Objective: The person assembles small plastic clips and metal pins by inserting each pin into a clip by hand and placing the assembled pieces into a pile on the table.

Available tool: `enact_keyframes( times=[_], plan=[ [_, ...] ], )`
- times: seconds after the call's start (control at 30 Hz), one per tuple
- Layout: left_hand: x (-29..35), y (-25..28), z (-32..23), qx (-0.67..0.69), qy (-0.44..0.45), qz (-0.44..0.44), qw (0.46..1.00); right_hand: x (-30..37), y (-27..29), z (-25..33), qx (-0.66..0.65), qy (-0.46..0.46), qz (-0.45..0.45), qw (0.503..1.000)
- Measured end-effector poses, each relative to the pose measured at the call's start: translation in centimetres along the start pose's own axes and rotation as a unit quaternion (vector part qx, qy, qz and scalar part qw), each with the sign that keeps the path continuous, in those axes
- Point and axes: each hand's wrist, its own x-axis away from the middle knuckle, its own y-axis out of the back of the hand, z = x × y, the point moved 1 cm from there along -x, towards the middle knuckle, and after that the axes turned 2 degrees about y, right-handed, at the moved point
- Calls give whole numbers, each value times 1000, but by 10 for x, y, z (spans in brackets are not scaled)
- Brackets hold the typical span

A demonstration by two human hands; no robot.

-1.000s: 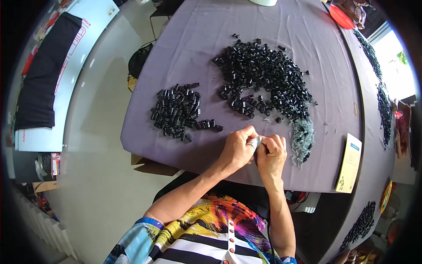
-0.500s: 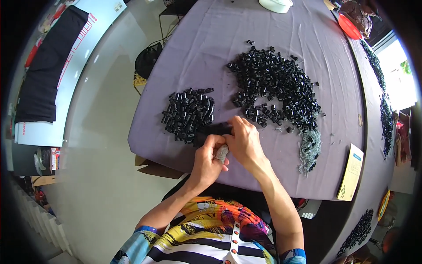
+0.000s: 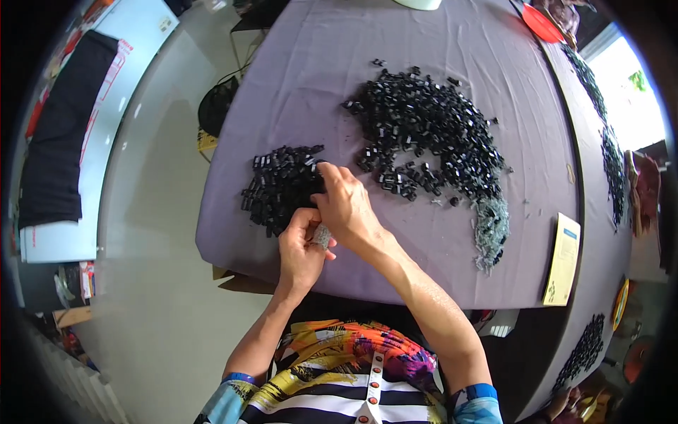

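Note:
My left hand [image 3: 302, 252] is closed at the near edge of the smaller pile of black plastic pieces [image 3: 277, 185]. A speckled grey bit [image 3: 322, 237] shows at its fingers; whether it is held or wrapped round a finger I cannot tell. Just above and to the right, my right hand [image 3: 346, 208] has its fingers bent over the right side of that pile, close against the left hand. Its fingertips are partly hidden, and anything in them is not visible. A larger pile of glossy black pieces [image 3: 431, 131] spreads farther off to the right.
Small clear-grey plastic pieces [image 3: 491, 230] are heaped below the large pile. A yellow printed card [image 3: 563, 261] lies at the right edge of the purple-grey tablecloth [image 3: 417, 268]. A pale bowl [image 3: 420, 3] and a red dish [image 3: 542, 25] sit at the far side.
Both hands have shifted left, up against the smaller pile. The right hand has come round above the left one. The whole view has also moved slightly.

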Motion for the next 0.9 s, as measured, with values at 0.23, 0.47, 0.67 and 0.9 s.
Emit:
enact_keyframes(
  times=[0.23,0.47,0.67,0.9],
  plan=[
    [5,-13,8,-127,-60,22,990,68,63,-21,118,25,-69,990],
    [-6,-49,5,-185,-124,39,974,94,151,-72,321,-15,-186,928],
    [-9,-73,-1,-230,-152,52,960,81,142,-97,340,10,-188,921],
    [-56,-66,-8,-270,-199,-24,942,74,150,-95,356,-1,-143,923]
  ],
)
